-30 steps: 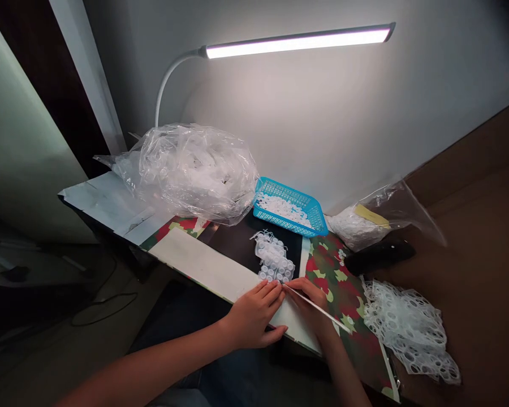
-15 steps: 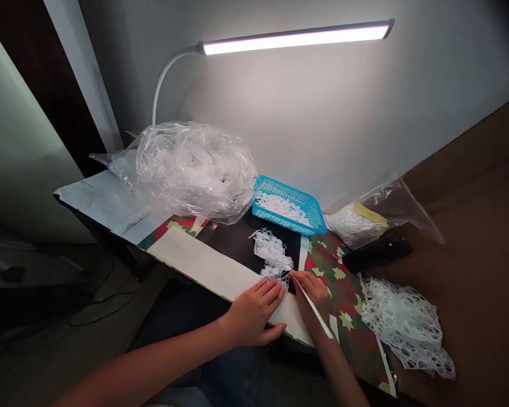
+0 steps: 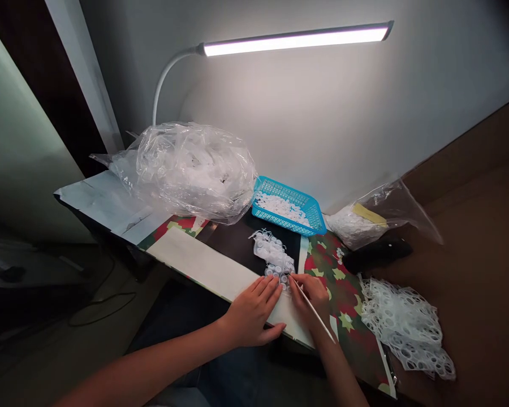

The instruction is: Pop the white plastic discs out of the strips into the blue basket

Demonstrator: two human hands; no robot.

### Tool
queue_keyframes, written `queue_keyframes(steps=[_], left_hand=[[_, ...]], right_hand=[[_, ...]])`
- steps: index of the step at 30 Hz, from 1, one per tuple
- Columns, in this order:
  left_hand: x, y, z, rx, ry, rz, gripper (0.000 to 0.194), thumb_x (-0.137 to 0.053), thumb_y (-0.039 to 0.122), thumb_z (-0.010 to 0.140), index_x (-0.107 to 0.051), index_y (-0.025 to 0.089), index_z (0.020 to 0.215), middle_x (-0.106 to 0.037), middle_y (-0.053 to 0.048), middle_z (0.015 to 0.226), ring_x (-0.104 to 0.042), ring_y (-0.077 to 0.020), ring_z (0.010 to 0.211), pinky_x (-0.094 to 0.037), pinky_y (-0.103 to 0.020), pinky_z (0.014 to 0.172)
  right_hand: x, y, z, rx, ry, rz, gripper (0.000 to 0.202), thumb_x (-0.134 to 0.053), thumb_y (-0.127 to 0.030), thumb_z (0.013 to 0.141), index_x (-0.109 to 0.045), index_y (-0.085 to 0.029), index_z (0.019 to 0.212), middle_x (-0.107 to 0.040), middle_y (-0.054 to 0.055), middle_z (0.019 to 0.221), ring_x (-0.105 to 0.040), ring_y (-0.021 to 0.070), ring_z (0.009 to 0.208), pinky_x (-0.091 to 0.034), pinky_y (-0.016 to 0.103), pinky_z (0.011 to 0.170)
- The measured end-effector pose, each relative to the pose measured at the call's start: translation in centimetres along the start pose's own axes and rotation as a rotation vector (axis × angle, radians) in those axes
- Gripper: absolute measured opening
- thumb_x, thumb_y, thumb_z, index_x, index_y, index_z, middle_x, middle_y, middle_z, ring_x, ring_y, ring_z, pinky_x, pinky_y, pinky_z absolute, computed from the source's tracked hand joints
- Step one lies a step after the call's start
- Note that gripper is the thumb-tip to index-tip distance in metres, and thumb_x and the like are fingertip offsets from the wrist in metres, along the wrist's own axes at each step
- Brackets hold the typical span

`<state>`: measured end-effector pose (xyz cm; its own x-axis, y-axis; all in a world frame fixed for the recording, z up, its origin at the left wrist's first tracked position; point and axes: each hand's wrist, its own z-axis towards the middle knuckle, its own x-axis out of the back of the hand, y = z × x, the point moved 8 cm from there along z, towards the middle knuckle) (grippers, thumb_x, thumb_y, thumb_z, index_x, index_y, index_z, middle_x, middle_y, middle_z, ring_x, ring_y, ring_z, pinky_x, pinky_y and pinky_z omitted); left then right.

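A cluster of white, translucent plastic pieces with round, ring-like shapes (image 3: 275, 253) lies on the dark mat (image 3: 233, 249). My left hand (image 3: 254, 308) rests with its fingers stretched out flat, the fingertips at the near end of this cluster. Opposite it, my right hand (image 3: 311, 297) is closed around a thin white stick (image 3: 318, 317), like a slim pen or tweezers. The tip of the stick points at the near pieces, close to my left fingertips. Whether the tip touches a piece is too small to tell.
Behind the cluster stands a blue basket (image 3: 318, 223) holding many small white pieces. A large clear plastic bag (image 3: 195, 169) fills the back left. To the right lie a smaller bag (image 3: 358, 223), a black object (image 3: 377, 253) and a netted white heap (image 3: 407, 328). A lamp (image 3: 297, 40) glows above.
My right hand and the stick's tip have shifted slightly down toward me, and the stick looks narrower. The near end of the cluster has shifted a little. My left hand stays nearly in place.
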<state>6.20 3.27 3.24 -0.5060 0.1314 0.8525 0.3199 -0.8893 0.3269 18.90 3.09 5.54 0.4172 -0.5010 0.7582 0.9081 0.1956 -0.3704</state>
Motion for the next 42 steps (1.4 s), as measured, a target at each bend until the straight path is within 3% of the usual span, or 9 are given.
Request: queue_keyframes(steps=[4, 8, 13, 33, 42], left_hand=[[0.1, 0.0, -0.1, 0.006, 0.003, 0.007, 0.066, -0.031, 0.051, 0.085, -0.029, 0.006, 0.134, -0.03, -0.015, 0.139, -0.02, -0.0287, 0.129, -0.02, -0.04, 0.106], [0.2, -0.2, -0.1, 0.025, 0.013, 0.006, 0.066, -0.033, 0.053, 0.083, -0.034, 0.007, 0.131, -0.032, -0.015, 0.138, -0.019, -0.0309, 0.129, -0.022, -0.042, 0.104], [0.1, -0.3, 0.0, 0.037, 0.018, 0.002, 0.064, -0.035, 0.053, 0.083, -0.037, 0.008, 0.128, -0.035, -0.015, 0.136, -0.022, -0.0311, 0.128, -0.023, -0.042, 0.103], [0.1, -0.2, -0.1, 0.031, 0.038, 0.007, 0.062, -0.037, 0.051, 0.082, -0.039, 0.008, 0.127, -0.037, -0.015, 0.135, -0.023, -0.0306, 0.128, -0.027, -0.042, 0.102], [0.1, -0.3, -0.1, 0.037, 0.031, -0.002, 0.062, -0.036, 0.051, 0.083, -0.038, 0.009, 0.128, -0.036, -0.015, 0.135, -0.023, -0.0312, 0.128, -0.026, -0.043, 0.102]], right_hand=[[-0.4, -0.3, 0.0, -0.004, -0.065, 0.107, 0.01, -0.051, -0.024, 0.083, -0.06, -0.021, 0.086, -0.063, 0.004, 0.075, -0.056, 0.0167, 0.063, -0.046, 0.03, 0.06], [-1.2, -0.8, 0.3, 0.032, -0.17, 0.207, 0.014, -0.049, -0.024, 0.084, -0.062, -0.023, 0.089, -0.064, 0.004, 0.086, -0.06, 0.0188, 0.079, -0.049, 0.031, 0.068], [-1.6, -0.7, 0.5, 0.031, -0.215, 0.259, 0.017, -0.048, -0.021, 0.084, -0.062, -0.023, 0.093, -0.063, 0.005, 0.089, -0.059, 0.0199, 0.084, -0.049, 0.034, 0.074], [-1.9, 0.1, 1.0, -0.057, -0.179, 0.323, 0.012, -0.054, -0.026, 0.082, -0.065, -0.021, 0.082, -0.066, 0.004, 0.081, -0.062, 0.0184, 0.075, -0.051, 0.032, 0.068], [-2.3, -0.2, 1.0, -0.046, -0.173, 0.283, 0.016, -0.048, -0.024, 0.085, -0.063, -0.023, 0.089, -0.064, 0.005, 0.088, -0.06, 0.0191, 0.082, -0.049, 0.033, 0.075]])
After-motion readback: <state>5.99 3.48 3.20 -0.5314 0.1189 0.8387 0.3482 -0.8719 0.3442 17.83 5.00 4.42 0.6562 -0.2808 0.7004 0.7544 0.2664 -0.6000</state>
